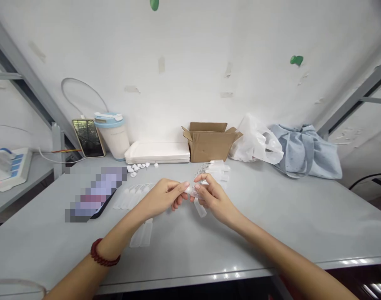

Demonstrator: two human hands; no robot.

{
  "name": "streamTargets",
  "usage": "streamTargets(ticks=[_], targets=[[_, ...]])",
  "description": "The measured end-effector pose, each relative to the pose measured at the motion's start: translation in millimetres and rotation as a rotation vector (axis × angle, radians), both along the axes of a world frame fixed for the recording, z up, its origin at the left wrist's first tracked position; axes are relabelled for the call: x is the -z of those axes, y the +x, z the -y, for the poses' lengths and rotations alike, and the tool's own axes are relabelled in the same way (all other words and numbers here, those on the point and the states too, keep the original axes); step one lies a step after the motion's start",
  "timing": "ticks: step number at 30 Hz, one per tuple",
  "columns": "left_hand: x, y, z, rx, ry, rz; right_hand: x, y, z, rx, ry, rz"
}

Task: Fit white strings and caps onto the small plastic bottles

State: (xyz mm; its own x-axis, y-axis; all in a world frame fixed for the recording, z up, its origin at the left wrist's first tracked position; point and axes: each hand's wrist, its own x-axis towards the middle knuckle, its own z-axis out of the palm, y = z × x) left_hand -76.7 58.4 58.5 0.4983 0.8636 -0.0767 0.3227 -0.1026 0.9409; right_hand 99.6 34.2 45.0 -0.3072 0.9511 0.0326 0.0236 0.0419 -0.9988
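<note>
My left hand (165,196) and my right hand (211,196) meet above the grey table (287,216), both pinched on a small clear plastic bottle (199,206) that slants down from my right fingers. My left fingertips grip its top end, where a small cap seems to sit. A row of clear bottles (131,196) lies left of my left hand, and two more bottles (142,234) lie under my left wrist. Behind my right hand is a pile of bottles (217,168). Small white caps (137,168) are scattered further back. A red bead bracelet (102,255) circles my left wrist.
Along the wall stand a phone (88,137), a white lidded tub (113,135), a white tray (157,152), an open cardboard box (209,141), a white plastic bag (256,141) and a blue cloth bag (306,150). A blurred dark object (95,193) lies at left.
</note>
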Motion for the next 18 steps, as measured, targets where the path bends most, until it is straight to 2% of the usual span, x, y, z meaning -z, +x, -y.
streamTargets(ticks=[2, 5, 9, 13, 18], targets=[[-0.6, 0.6, 1.7, -0.013, 0.011, -0.016, 2.3, 0.2, 1.7, 0.015, 0.061, 0.057], [-4.5, 1.4, 4.7, 0.046, 0.034, -0.045, 5.7, 0.1, 3.3, 0.086, 0.131, 0.167], [-8.4, 2.8, 7.3, 0.124, 0.076, -0.031, 9.3, 0.3, 1.1, 0.138, 0.136, 0.234], [-6.3, 3.3, 6.8, 0.100, 0.052, -0.009, 8.6, 0.3, -1.7, 0.129, 0.130, 0.242], [-4.6, 3.2, 6.6, 0.047, 0.024, -0.062, 3.9, -1.2, 0.8, 0.165, 0.207, 0.299]])
